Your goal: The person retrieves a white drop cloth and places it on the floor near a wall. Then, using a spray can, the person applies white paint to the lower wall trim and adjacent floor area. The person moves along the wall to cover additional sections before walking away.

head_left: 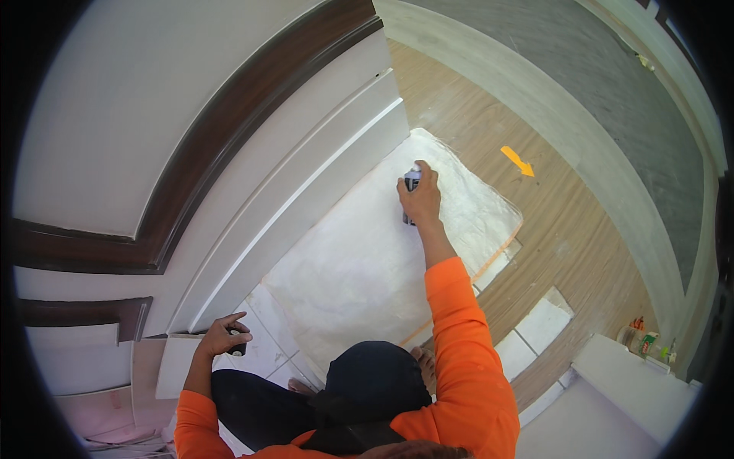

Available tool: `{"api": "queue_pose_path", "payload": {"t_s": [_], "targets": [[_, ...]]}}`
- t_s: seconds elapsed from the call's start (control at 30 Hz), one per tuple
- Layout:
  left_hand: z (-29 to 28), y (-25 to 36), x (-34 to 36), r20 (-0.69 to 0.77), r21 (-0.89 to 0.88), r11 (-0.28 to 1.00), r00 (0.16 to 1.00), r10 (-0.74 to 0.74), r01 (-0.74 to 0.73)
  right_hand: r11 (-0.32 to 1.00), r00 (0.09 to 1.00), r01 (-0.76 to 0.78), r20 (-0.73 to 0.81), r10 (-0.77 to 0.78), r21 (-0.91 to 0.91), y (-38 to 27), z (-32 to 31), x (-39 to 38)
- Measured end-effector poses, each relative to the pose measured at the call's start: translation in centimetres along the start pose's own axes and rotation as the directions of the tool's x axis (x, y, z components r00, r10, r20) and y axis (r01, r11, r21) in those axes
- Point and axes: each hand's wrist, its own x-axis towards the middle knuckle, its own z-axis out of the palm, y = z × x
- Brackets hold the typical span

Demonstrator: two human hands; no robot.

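My right hand (420, 200) is closed round a spray can (412, 180) with a pale top and dark label, held over the upper part of a large white padded sheet (340, 268) spread on the floor beside the wall. My left hand (224, 335), at the lower left near white floor tiles (271, 321), has its fingers curled on a small black object (238, 349), partly hidden by them. My bare feet (424, 366) show beside my dark-clad knees.
A white panelled wall with dark wood moulding (199, 153) runs along the left. Wood-look flooring (589, 245) lies to the right, with an orange arrow (518, 161) and loose white tiles (535, 329). Bottles and small items (646, 343) stand by a white step (604, 367) at lower right.
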Motion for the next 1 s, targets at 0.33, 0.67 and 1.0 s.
{"api": "queue_pose_path", "payload": {"t_s": [0.33,0.67,1.0], "targets": [[0.2,0.5,-1.9,0.003,-0.045,0.999,1.000,-0.016,0.016,0.993,0.993,0.111,-0.028,-0.110,0.039,-0.3,0.5,-2.6],[0.5,1.7,-1.9,0.093,0.092,0.992,0.993,0.080,-0.088,0.999,0.984,0.035,-0.177,-0.034,0.006,-2.3,-1.8,-0.1],[9.5,-6.4,10.8,0.400,0.548,0.747,0.902,0.161,-0.376,0.975,0.973,0.224,-0.058,-0.224,-0.012,-7.3,-6.1,-17.6]]}}
